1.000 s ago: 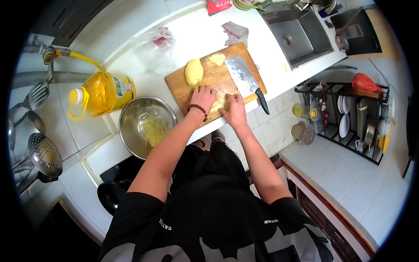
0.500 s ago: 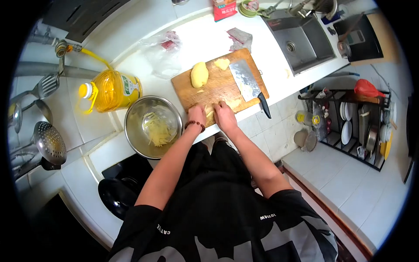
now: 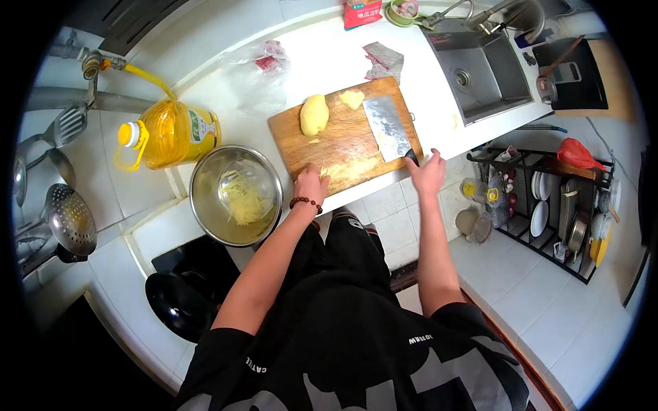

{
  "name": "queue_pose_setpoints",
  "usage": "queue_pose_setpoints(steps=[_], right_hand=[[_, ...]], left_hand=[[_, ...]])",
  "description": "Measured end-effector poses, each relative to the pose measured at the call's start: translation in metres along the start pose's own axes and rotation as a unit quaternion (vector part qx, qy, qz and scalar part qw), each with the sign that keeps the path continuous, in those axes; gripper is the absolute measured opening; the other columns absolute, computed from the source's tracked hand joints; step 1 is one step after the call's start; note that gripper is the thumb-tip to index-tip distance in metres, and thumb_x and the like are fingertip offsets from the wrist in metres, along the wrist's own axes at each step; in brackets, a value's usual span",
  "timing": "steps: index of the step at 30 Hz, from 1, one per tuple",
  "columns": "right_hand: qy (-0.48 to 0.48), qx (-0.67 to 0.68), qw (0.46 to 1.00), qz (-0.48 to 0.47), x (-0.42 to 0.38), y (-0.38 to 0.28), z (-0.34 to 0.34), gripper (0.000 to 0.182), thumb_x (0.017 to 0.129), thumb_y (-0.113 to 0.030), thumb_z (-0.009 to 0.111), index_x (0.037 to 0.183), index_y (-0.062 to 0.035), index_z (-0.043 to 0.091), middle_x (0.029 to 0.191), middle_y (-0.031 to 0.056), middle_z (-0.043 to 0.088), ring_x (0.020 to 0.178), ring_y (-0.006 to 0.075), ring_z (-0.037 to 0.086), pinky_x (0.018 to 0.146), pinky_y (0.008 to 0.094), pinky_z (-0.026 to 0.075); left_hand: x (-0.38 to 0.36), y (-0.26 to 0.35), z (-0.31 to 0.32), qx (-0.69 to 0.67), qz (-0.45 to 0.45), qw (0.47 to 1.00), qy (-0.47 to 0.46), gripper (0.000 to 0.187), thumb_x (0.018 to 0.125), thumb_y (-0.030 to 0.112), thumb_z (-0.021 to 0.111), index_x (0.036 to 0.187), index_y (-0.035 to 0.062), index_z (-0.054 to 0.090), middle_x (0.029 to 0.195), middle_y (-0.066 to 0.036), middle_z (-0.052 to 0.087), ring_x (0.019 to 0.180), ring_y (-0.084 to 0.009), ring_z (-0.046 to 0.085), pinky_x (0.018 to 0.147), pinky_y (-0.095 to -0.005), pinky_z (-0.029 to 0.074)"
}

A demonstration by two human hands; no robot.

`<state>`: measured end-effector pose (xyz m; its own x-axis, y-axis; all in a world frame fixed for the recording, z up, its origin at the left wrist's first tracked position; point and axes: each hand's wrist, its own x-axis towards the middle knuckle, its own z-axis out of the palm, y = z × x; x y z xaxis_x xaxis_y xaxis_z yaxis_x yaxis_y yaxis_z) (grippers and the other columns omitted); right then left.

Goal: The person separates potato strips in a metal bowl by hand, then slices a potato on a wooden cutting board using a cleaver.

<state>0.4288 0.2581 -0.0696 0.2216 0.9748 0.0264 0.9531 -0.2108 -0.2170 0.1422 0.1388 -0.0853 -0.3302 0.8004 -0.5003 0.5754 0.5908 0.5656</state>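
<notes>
My left hand [image 3: 310, 185] rests at the near left corner of the wooden cutting board [image 3: 343, 140], its fingers curled over pale potato slices [image 3: 325, 172] and mostly hiding them. At the board's right side my right hand [image 3: 428, 172] is beside the black handle of a cleaver [image 3: 386, 127], with thumb and fingers apart around the handle's end. The cleaver's wide blade lies flat on the board, smeared with potato bits. A peeled potato [image 3: 314, 115] and a smaller potato piece [image 3: 351, 99] sit along the board's far side.
Left of the board, a steel bowl [image 3: 199, 195] holds potato shreds [image 3: 245, 198]. Behind it stands a large oil bottle [image 3: 171, 133]. A plastic bag [image 3: 257, 82] and a crumpled grey-pink wrapper [image 3: 384, 61] lie farther back. The sink [image 3: 490, 75] is at the right.
My right hand has left the potato slices and moved right to the cleaver's handle. My left hand stays at the board's near left corner.
</notes>
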Motion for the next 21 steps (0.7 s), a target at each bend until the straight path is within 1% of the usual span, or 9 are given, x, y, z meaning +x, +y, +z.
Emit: queue_pose_setpoints(steps=[1,3,4,5,7,10,12,17,21], right_hand=[[0.002,0.0,1.0,0.002,0.01,0.017,0.001,0.074,0.078,-0.034,0.09,0.136,-0.003,0.056,0.115,0.022,0.07,0.11,0.0381,0.068,0.094,0.0471,0.054],[-0.243,0.14,0.958,0.051,0.024,0.046,0.008,0.072,0.079,-0.034,0.09,0.134,-0.0036,0.055,0.1,0.0178,0.074,0.094,0.0352,0.073,0.084,0.044,0.058],[-0.227,0.195,0.954,-0.003,0.019,0.05,0.014,0.065,0.081,-0.032,0.089,0.127,-0.0038,0.054,0.087,0.0153,0.075,0.081,0.0321,0.074,0.075,0.0424,0.058],[-0.26,0.232,0.937,-0.014,0.016,0.056,0.018,0.056,0.082,-0.029,0.089,0.12,-0.0063,0.055,0.09,0.0124,0.072,0.079,0.0243,0.071,0.072,0.0387,0.057],[-0.441,0.394,0.806,0.017,0.01,0.057,0.022,0.048,0.084,-0.024,0.087,0.116,-0.0078,0.055,0.091,0.007,0.068,0.076,0.0165,0.066,0.065,0.033,0.056],[-0.502,0.409,0.762,0.004,-0.019,0.043,0.025,0.026,0.093,-0.013,0.069,0.117,-0.0044,0.062,0.089,0.0032,0.064,0.072,0.0117,0.063,0.059,0.0283,0.056],[-0.511,0.487,0.703,0.091,-0.047,0.027,0.011,0.021,0.096,-0.006,0.062,0.116,-0.0038,0.061,0.082,0.0044,0.063,0.061,0.0145,0.061,0.055,0.0301,0.054],[-0.394,0.583,0.703,0.1,-0.081,0.064,0.016,0.008,0.099,0.0,0.056,0.105,-0.0055,0.053,0.07,0.0033,0.056,0.05,0.0111,0.052,0.045,0.0304,0.046],[-0.393,0.528,0.743,0.123,-0.108,0.072,0.02,0.02,0.105,-0.018,0.065,0.097,-0.0113,0.049,0.067,-0.0038,0.049,0.046,0.0053,0.043,0.041,0.0239,0.034]], left_hand=[[0.0,0.005,-0.002,0.0,-0.012,1.0,0.0,0.036,0.087,0.017,0.081,0.113,-0.0037,0.065,0.114,-0.027,0.07,0.109,-0.0449,0.068,0.094,-0.0503,0.056],[0.001,0.014,-0.003,-0.002,-0.02,1.0,-0.012,0.039,0.086,0.017,0.083,0.113,-0.0036,0.065,0.114,-0.026,0.07,0.109,-0.0447,0.068,0.094,-0.0499,0.056],[0.002,0.017,0.0,-0.005,-0.031,0.999,-0.023,0.041,0.084,0.018,0.085,0.113,-0.0035,0.065,0.115,-0.026,0.07,0.11,-0.0445,0.068,0.094,-0.0495,0.056],[0.003,0.017,0.005,-0.005,-0.031,0.999,-0.023,0.041,0.084,0.018,0.085,0.113,-0.0035,0.065,0.115,-0.026,0.07,0.11,-0.0445,0.068,0.094,-0.0495,0.056],[0.005,0.014,0.013,0.001,-0.004,1.0,-0.016,0.041,0.082,0.015,0.085,0.114,-0.0026,0.065,0.114,-0.026,0.07,0.108,-0.0441,0.069,0.093,-0.049,0.057],[0.006,0.016,0.012,0.001,0.0,1.0,-0.008,0.038,0.081,0.01,0.085,0.112,-0.0014,0.066,0.112,-0.025,0.07,0.106,-0.0426,0.07,0.092,-0.0483,0.057],[0.004,0.02,0.009,-0.012,-0.005,1.0,-0.009,0.037,0.081,0.008,0.084,0.112,-0.0009,0.066,0.111,-0.024,0.071,0.104,-0.0416,0.07,0.092,-0.0478,0.058],[0.002,0.011,0.013,-0.055,-0.017,0.998,0.01,0.034,0.08,0.004,0.083,0.109,0.0,0.067,0.107,-0.021,0.073,0.1,-0.0388,0.072,0.089,-0.0463,0.058],[0.006,0.006,0.022,-0.056,-0.01,0.998,0.029,0.03,0.079,0.007,0.085,0.103,0.001,0.069,0.1,-0.018,0.075,0.095,-0.0355,0.073,0.086,-0.0441,0.059]])
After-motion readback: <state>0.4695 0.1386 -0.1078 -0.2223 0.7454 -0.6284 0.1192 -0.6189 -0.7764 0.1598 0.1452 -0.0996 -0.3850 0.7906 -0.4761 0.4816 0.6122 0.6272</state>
